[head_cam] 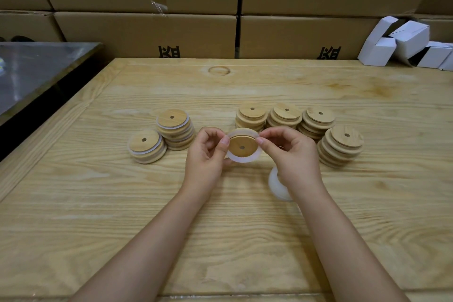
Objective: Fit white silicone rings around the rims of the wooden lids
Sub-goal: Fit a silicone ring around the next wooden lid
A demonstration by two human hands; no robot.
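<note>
Wooden table (245, 228), mid-surface: left hand (206, 152) and right hand (291, 152) both pinch one wooden lid (242, 147), held up, apparently to stretch its white silicone ring (241, 160) round the rim.

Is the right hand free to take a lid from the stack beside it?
Probably not yet: the right hand pinches the white ring on the held lid, though the stack lies near, unblocked.
</note>
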